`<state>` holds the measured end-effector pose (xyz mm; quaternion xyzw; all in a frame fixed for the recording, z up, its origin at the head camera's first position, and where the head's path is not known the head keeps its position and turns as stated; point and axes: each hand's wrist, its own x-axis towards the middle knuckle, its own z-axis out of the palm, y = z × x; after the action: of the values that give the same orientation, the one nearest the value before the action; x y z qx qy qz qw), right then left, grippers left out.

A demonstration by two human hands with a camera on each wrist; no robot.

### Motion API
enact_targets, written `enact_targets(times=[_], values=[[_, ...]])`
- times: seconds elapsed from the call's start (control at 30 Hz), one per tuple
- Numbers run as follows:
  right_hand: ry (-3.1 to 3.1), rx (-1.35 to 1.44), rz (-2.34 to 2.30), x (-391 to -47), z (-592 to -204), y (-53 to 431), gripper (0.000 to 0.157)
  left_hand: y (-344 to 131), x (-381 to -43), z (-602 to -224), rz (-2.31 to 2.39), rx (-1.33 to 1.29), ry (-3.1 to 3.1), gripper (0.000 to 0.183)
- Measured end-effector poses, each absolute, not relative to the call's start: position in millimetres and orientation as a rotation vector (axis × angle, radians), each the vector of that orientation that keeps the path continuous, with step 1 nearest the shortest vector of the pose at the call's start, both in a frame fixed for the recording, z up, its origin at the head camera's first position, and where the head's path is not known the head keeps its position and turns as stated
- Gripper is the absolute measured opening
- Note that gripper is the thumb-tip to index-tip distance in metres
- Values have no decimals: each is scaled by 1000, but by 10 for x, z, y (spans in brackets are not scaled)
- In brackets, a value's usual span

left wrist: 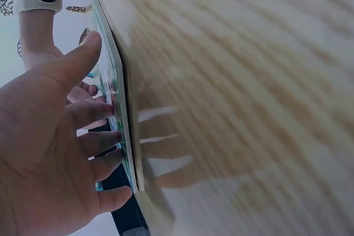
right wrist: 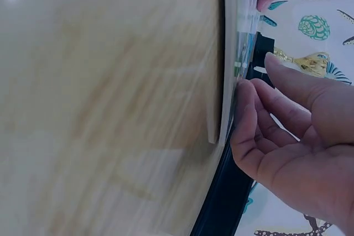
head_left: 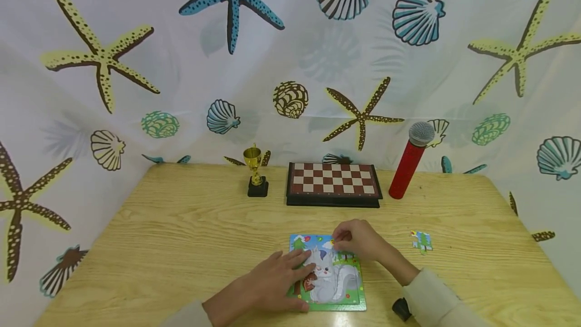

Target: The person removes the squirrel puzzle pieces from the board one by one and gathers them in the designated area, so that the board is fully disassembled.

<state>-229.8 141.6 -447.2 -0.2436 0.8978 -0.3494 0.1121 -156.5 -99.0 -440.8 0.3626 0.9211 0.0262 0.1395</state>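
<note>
A squirrel jigsaw puzzle [head_left: 333, 286] in a green-edged board lies on the table, its picture largely filled in. My left hand [head_left: 283, 279] rests with spread fingers over the puzzle's left side, thumb near the bottom edge. At the upper right part of the puzzle is my right hand [head_left: 358, 238], bent fingertips touching the surface. In the right wrist view, the thumb of this right hand [right wrist: 298, 131] stands apart from its fingers, and no piece shows between them. A few loose puzzle pieces [head_left: 423, 241] with a tree print lie to the right of the board.
Behind the puzzle stand a small gold trophy cup [head_left: 256, 170], a checkered chessboard box [head_left: 333, 180] and a red microphone [head_left: 407, 165]. By the right sleeve is a small black object [head_left: 401, 309]. A shell-and-starfish cloth [head_left: 272, 54] hangs around the wooden table [head_left: 181, 226].
</note>
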Motion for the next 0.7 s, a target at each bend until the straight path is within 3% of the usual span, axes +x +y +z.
enact_targets(times=[0.43,0.7], values=[[2594,-717,-1041,-2253,-4502,1311,11,-1002,-1534,-4403,23,1063,2659,76],[2670,-630,-1062,-2225,-4509,1265,4,-1025,-1522,-4408,31,1067,2643,76]])
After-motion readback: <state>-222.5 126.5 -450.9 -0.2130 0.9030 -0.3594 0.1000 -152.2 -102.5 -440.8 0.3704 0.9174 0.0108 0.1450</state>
